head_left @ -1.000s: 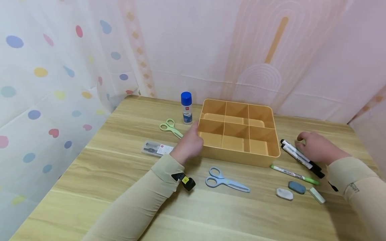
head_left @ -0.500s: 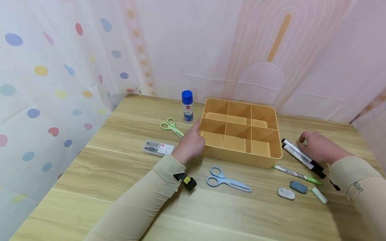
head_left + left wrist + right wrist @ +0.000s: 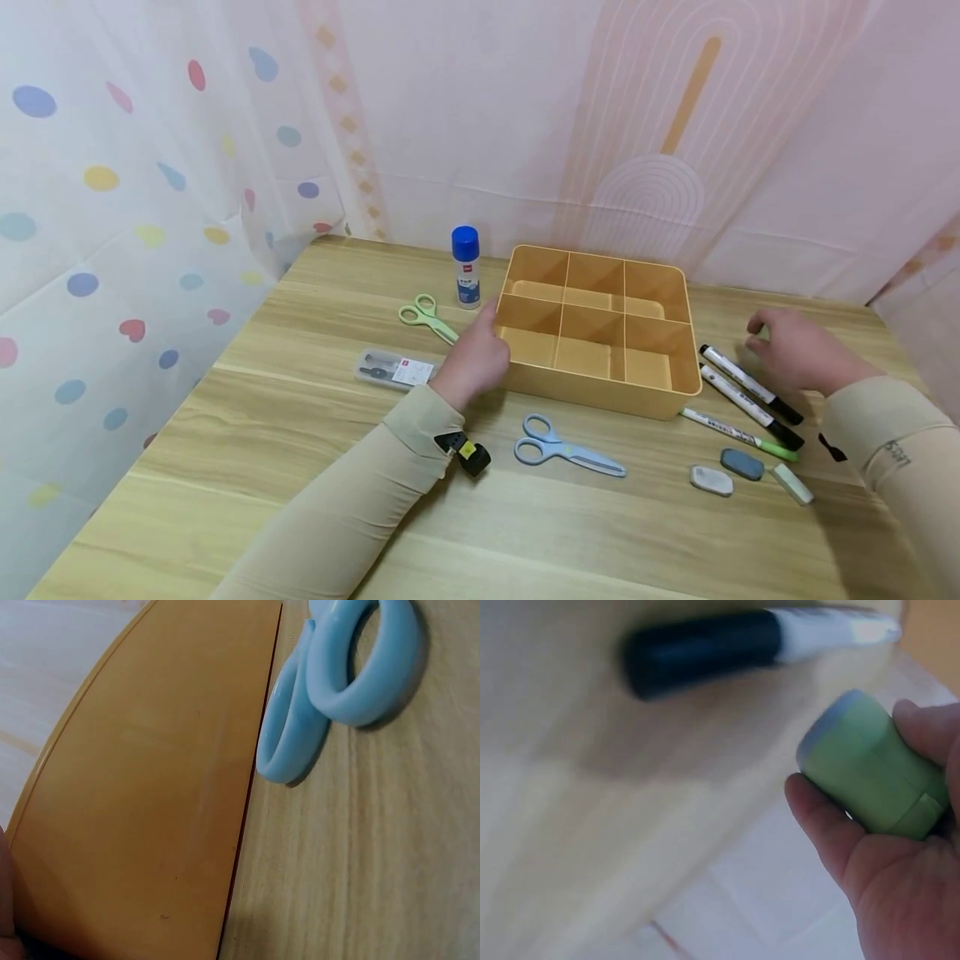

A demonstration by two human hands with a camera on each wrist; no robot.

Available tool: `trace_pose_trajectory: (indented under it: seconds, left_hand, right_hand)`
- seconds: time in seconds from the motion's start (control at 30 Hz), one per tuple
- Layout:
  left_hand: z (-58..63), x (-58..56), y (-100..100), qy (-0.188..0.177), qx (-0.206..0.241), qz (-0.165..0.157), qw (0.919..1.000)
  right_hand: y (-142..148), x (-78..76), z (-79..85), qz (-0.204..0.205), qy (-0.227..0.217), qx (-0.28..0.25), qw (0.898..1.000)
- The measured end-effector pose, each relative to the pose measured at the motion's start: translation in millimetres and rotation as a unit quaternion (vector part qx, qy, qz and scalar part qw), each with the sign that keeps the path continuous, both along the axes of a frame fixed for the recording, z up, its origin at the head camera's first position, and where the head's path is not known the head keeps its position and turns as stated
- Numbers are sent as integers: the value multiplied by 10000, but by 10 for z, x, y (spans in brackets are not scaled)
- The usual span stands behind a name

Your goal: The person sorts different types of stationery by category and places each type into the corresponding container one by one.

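Note:
In the head view my left hand (image 3: 476,358) rests against the front left corner of a yellow-orange six-compartment desk organizer (image 3: 600,392), its forefinger laid along the left wall. The left wrist view shows the organizer's front wall (image 3: 150,787) and blue scissors (image 3: 364,682) lying near it. On the right, my right hand (image 3: 806,350) is just above the table, beyond two black-capped markers (image 3: 738,379). The right wrist view has its fingers and thumb gripping a small green waisted block (image 3: 870,765) with a grey-blue end, close to a black-capped marker (image 3: 705,649).
A glue stick (image 3: 467,271) stands left of the organizer. Green scissors (image 3: 426,315) and a clear compass case (image 3: 393,368) lie near the left hand. A green marker (image 3: 738,433) and several erasers (image 3: 742,464) lie at front right. A curtain (image 3: 525,125) hangs behind the table.
My right hand has lifted slightly away from the black-capped markers, and green now shows between its fingers. The two markers have spread apart. My left hand stays at the organizer's corner.

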State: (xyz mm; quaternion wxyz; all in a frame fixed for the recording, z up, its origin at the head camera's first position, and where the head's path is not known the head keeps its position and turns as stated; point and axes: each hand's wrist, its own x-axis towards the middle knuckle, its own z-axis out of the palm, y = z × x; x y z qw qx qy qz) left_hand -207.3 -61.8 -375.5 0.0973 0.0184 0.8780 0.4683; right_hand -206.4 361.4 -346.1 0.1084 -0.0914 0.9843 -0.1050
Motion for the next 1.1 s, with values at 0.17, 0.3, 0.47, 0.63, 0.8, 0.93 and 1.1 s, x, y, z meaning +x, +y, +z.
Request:
trace_pose_trajectory:
  seconds: [0.17,0.3,0.47,0.63,0.8,0.93,1.1]
  left_hand:
    - [-21,-2,-1,117,-28,4,9999]
    - [-27,-3,9,154,2,3,9999]
    - [-26,3,12,157,20,15,9999]
    - [-30,10,11,109,1,44,9999]
    - [-34,14,15,54,48,63,10000]
    - [-32,13,18,5,33,103,9999]
    - [-39,29,14,27,57,126,9999]
  right_hand:
    - [-134,-72,229,-205,344,-307,9987]
    - [-283,-125,352,-282,661,-455,9964]
    - [-529,-186,406,-241,1079,-642,9918]
    - [-790,-253,400,3,1348,-889,9869]
    - [-990,-330,367,164,1283,-1014,9864]
    - [-1076,-397,310,227,1174,-1029,9875]
    - [-1145,-455,229,277,972,-1054,9893]
